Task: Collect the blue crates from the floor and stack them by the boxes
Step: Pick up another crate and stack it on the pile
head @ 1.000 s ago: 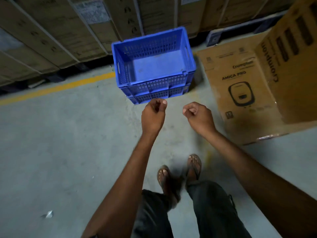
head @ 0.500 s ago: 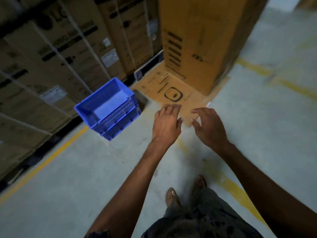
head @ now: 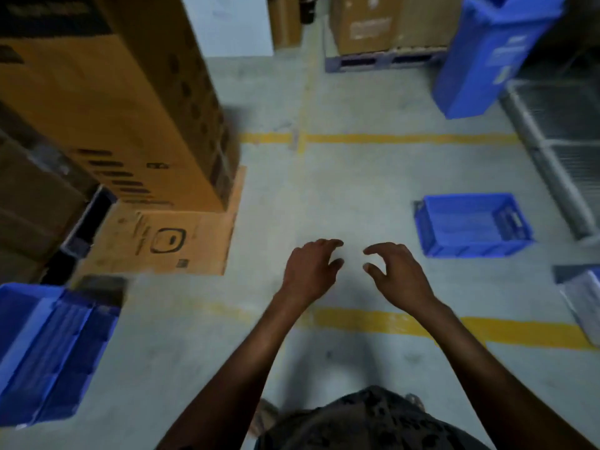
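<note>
A stack of blue crates stands at the left edge, beside the tall cardboard boxes. Another blue crate, open side up, lies alone on the floor to the right. My left hand and my right hand hover side by side over bare floor in the middle, fingers spread and curled, holding nothing. Both are well apart from either crate.
A flattened carton lies under the tall boxes. A tall blue bin stands at the back right, next to grey metal racks. Yellow lines cross the concrete floor. More boxes sit on a pallet behind.
The view has swung to the right: the stacked crates slid to the left edge and a lone crate came into view on the right. My hands went from loosely curled to spread.
</note>
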A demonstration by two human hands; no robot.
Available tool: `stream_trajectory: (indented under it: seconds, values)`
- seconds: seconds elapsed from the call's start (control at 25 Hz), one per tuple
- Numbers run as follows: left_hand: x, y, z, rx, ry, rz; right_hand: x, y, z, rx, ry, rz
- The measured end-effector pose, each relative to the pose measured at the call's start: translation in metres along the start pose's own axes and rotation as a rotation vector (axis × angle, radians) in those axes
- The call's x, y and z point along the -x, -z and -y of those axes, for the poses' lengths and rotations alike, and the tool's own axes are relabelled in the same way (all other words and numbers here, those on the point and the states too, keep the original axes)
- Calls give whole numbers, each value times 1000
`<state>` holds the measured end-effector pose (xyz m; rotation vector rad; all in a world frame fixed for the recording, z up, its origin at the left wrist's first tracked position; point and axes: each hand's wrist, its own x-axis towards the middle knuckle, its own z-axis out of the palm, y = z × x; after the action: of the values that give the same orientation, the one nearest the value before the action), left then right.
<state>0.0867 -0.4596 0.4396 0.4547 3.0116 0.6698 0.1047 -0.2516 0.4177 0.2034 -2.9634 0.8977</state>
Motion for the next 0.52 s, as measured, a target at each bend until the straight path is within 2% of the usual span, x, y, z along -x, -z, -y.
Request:
stream_trajectory:
  seconds: [0.28,0.52]
  values:
    - [-115,-105,-225,115,-198,126,26,154,-211,20,-291,-159]
    - [-232,-183,-327,93,-305,234,-12,215,-354,-2,-483,-169]
